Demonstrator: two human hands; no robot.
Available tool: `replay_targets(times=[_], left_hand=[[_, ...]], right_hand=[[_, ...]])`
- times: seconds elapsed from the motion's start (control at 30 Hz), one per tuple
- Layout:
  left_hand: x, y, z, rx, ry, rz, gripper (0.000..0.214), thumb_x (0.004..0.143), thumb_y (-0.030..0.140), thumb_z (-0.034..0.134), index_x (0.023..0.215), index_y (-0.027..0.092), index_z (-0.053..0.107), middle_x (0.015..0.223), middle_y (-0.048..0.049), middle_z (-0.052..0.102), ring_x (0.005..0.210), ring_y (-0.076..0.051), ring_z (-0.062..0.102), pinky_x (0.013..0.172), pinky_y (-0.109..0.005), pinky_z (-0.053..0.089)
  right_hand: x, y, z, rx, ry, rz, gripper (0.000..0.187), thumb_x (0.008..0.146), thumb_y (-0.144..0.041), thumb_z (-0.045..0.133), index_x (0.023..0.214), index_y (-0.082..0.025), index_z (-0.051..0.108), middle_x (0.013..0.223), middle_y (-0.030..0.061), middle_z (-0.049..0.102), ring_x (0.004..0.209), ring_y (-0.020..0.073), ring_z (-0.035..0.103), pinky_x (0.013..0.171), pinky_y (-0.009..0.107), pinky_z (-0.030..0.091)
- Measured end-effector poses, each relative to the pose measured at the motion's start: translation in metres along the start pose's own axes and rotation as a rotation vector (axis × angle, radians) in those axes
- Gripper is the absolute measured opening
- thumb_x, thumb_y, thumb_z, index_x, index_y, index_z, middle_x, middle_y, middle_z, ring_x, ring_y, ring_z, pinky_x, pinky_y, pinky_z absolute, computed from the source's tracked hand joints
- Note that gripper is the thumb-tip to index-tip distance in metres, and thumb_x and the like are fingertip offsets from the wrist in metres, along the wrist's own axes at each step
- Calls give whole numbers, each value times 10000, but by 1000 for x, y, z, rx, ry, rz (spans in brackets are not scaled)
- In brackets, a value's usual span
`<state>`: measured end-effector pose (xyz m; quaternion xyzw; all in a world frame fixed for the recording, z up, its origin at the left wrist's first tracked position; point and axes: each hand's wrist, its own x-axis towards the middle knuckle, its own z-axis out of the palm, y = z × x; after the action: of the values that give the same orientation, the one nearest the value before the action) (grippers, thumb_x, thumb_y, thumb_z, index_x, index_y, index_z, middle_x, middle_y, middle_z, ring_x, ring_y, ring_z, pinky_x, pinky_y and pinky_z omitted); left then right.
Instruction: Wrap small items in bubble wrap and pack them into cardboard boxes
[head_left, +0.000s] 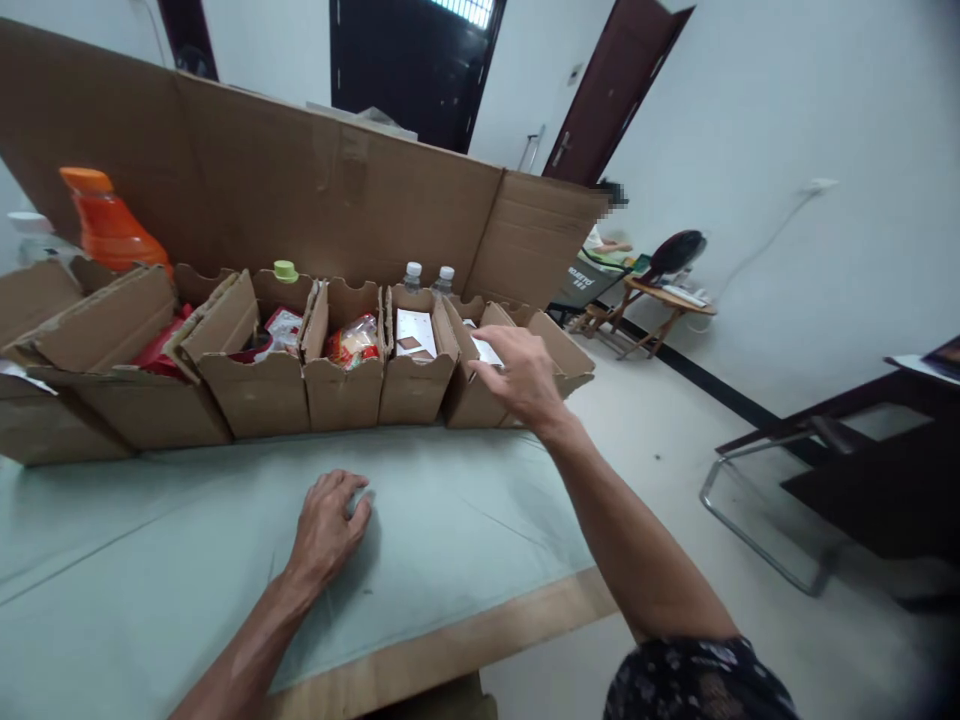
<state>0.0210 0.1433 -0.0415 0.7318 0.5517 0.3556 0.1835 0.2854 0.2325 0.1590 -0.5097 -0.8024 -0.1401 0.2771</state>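
My right hand [523,377] reaches over the right-most cardboard bin [551,345], fingers curled on a flat white packet [487,352] inside it. My left hand [326,525] rests on the pale green table cover [187,560], fingers curled under; whether it holds anything is hidden. A row of open cardboard bins [341,390] stands in front of me with snack packets [352,342] and a white box [415,335] in them.
A tall cardboard sheet [300,190] stands behind the bins. An orange bottle [109,225], a green cap [285,271] and two water bottles [427,277] rise behind them. At the far right another person sits by a small wooden table [660,300]; a dark desk [862,440] stands nearer.
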Motion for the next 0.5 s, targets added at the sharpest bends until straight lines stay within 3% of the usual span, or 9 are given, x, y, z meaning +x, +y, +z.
replay_targets(times=[0.13,0.23,0.33,0.4,0.5], left_hand=[[0,0,1,-1,20,16,238,867,297,497,946,215,705,963,-82,741,951,-284,656,881,-463,518],[-1,-4,1,-15,53,30,224,862,322,514,933,227,704,951,-71,744,941,-275,675,874,-453,538],[-2,-5,-4,-27,83,12,236,858,365,527,924,231,710,957,-73,747,933,-268,688,763,-400,567],[-3,2,-11,-37,95,-21,253,856,394,537,938,237,719,996,-76,745,949,-261,689,627,-333,552],[3,30,-17,-81,73,-54,294,857,432,561,1014,247,727,1089,-79,729,1008,-261,681,504,-268,503]], right_hand=[[-39,39,-23,7,94,177,223,851,-236,623,1054,-219,714,1135,94,750,1075,295,655,953,453,502],[-75,52,-22,89,210,312,159,878,-271,571,930,-224,713,990,76,763,932,251,687,855,402,540],[-113,65,-19,156,413,441,177,891,-326,558,844,-233,701,893,57,758,854,228,685,748,363,536],[-133,84,-18,203,557,554,168,867,-356,590,859,-232,703,908,56,753,889,226,679,767,360,526],[-145,132,-15,485,682,873,243,803,-389,646,980,-228,691,1083,55,738,1042,211,655,856,337,507]])
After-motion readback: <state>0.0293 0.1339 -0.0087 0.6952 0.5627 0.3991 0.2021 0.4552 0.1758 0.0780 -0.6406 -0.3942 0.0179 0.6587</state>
